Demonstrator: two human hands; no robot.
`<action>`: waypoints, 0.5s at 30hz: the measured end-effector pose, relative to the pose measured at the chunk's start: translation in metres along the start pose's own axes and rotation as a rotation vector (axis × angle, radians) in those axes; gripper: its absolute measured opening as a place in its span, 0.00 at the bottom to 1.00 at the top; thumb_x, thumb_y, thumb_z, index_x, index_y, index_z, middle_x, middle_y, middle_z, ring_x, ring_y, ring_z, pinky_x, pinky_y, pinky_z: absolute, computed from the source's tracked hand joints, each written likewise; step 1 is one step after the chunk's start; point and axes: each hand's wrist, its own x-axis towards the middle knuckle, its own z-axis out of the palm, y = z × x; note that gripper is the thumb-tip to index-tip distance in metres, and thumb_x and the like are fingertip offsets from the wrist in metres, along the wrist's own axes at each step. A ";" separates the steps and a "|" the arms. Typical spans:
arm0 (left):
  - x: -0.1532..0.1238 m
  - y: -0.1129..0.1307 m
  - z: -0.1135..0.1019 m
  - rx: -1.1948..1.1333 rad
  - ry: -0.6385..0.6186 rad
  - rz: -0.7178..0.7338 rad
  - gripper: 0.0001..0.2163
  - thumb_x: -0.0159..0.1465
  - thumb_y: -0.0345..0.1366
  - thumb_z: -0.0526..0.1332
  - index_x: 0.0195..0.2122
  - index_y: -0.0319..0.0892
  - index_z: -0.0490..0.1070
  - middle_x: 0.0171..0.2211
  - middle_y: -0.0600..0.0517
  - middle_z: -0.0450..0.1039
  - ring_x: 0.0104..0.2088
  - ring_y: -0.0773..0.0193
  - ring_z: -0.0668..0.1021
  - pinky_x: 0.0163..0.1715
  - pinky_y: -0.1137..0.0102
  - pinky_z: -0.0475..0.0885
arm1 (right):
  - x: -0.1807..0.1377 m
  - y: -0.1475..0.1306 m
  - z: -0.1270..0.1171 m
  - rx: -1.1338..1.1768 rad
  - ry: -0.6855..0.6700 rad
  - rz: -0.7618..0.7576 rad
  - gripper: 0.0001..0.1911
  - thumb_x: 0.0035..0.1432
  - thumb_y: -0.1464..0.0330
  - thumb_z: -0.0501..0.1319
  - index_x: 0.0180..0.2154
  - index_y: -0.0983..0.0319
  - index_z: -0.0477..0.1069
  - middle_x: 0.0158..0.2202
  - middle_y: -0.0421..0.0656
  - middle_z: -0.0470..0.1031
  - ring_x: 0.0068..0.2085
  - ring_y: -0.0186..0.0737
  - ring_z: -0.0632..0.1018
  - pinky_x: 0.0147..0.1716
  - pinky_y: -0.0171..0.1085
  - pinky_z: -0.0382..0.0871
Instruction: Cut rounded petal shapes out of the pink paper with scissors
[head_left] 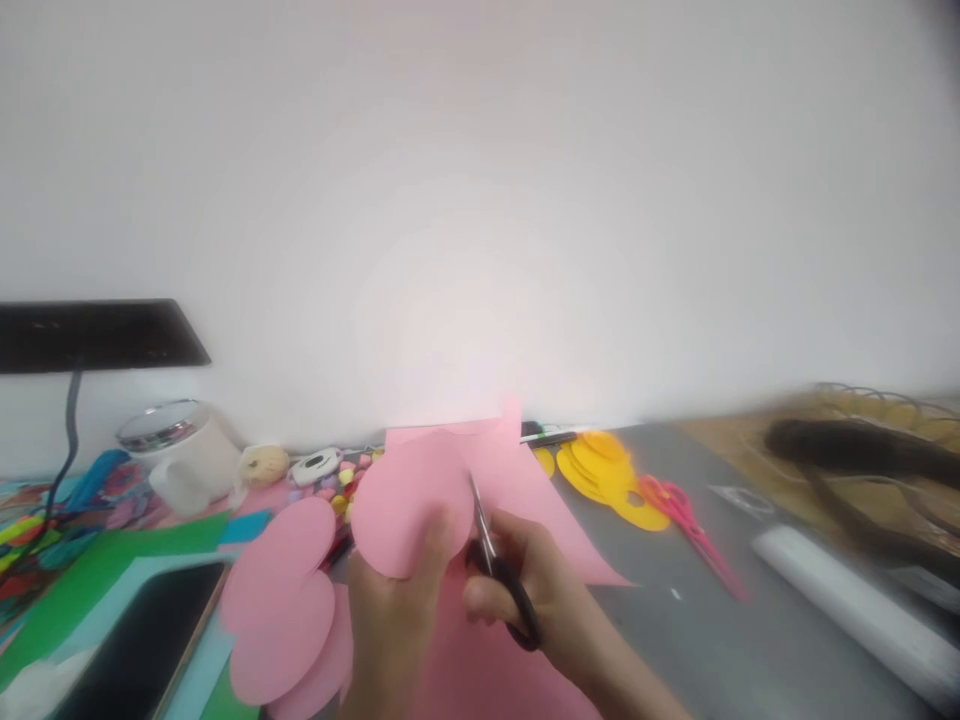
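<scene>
Reader: What are the largest elements?
Author: A pale wall rises behind a grey tabletop; on the latter lies a pink sheet, reaching under both hands.

Reader: And the containers?
Author: A white mug, left rear, bears a shiny round top; its contents are hidden. A dark phone lies before it.

Reader: Where is the work in hand?
Author: At centre, above the sheet. The left hand pinches a pink round, thumb on its face. The right hand grips black-handled scissors, blades at the round's right edge.

Reader: The smaller items?
Author: Pink discs overlap beside the left hand; yellow cut-outs lie right of the sheet, touching pink scissors.

Reader: Any lettering?
Author: Marks on the black wall panel are too small to read.
</scene>
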 end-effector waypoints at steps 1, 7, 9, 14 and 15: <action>0.000 0.000 0.000 0.007 0.006 -0.004 0.16 0.46 0.50 0.67 0.21 0.41 0.71 0.20 0.51 0.73 0.26 0.56 0.77 0.24 0.67 0.71 | 0.000 0.001 -0.001 -0.002 -0.004 -0.013 0.18 0.38 0.64 0.72 0.28 0.63 0.67 0.21 0.34 0.62 0.23 0.31 0.63 0.21 0.30 0.58; 0.000 0.003 -0.001 0.064 -0.025 0.013 0.13 0.45 0.46 0.67 0.20 0.41 0.70 0.22 0.51 0.74 0.28 0.55 0.78 0.28 0.65 0.73 | 0.001 0.003 -0.006 -0.020 -0.017 -0.064 0.22 0.39 0.58 0.73 0.24 0.61 0.62 0.21 0.33 0.61 0.23 0.30 0.61 0.22 0.31 0.58; 0.000 0.003 -0.001 0.049 -0.031 0.033 0.13 0.46 0.46 0.67 0.20 0.42 0.70 0.22 0.51 0.74 0.28 0.55 0.78 0.28 0.64 0.73 | 0.001 0.003 -0.007 -0.026 -0.029 -0.075 0.22 0.39 0.58 0.73 0.24 0.61 0.63 0.21 0.34 0.61 0.23 0.30 0.61 0.23 0.31 0.58; 0.000 0.002 -0.001 0.077 -0.015 0.068 0.15 0.47 0.48 0.65 0.25 0.41 0.72 0.25 0.50 0.76 0.32 0.53 0.78 0.34 0.62 0.73 | 0.001 0.002 -0.006 -0.020 -0.025 -0.054 0.22 0.39 0.58 0.73 0.25 0.62 0.63 0.22 0.34 0.62 0.23 0.30 0.62 0.22 0.31 0.58; 0.000 0.002 -0.001 0.076 -0.016 0.071 0.15 0.48 0.48 0.65 0.25 0.41 0.72 0.26 0.50 0.76 0.33 0.53 0.78 0.34 0.62 0.73 | 0.001 0.001 -0.006 -0.018 -0.024 -0.050 0.22 0.38 0.58 0.73 0.25 0.62 0.63 0.22 0.34 0.63 0.23 0.30 0.62 0.22 0.32 0.58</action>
